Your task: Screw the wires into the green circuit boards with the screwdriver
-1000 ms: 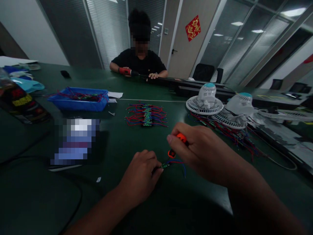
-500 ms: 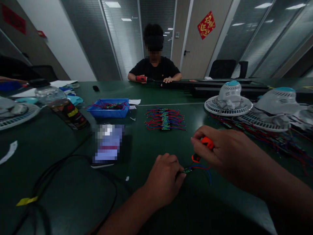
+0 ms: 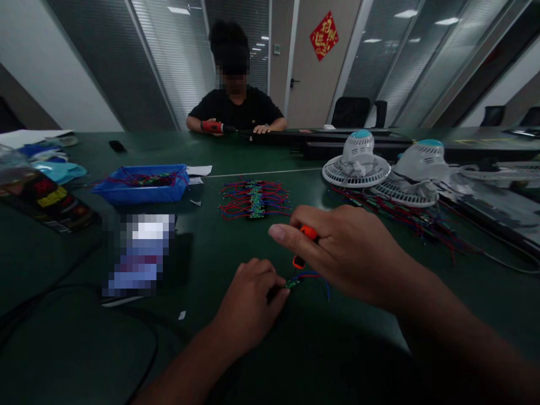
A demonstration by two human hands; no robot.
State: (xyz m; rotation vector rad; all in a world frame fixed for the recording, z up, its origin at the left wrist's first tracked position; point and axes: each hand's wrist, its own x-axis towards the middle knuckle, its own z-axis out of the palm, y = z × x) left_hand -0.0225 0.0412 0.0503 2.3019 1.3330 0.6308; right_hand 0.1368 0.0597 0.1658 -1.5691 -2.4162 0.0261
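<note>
Between the thumb and fingers of my left hand (image 3: 255,298) is the left end of a small green circuit board (image 3: 292,283), held close to the tabletop. Red and blue wires (image 3: 318,277) trail from the board's right side. My right hand (image 3: 341,253) is closed around an orange and black screwdriver (image 3: 309,232), its thumb stretched out to the left. The tool points down at the board; its thin tip is hard to make out. Farther back lies a neat row of similar circuit boards (image 3: 256,201) with red and blue wires spread to both sides.
A blue tray (image 3: 143,194) holds wired boards, with a phone (image 3: 139,259) in front. A bottle (image 3: 46,194) and black cables (image 3: 139,326) are left. White fan housings (image 3: 356,163) sit right beside loose wired boards (image 3: 422,225). Across the table a person (image 3: 236,107) holds a red power tool (image 3: 213,127).
My view has turned right, so everything appears shifted left. My left hand keeps its hold on the board. The right thumb has lifted out straighter along the screwdriver.
</note>
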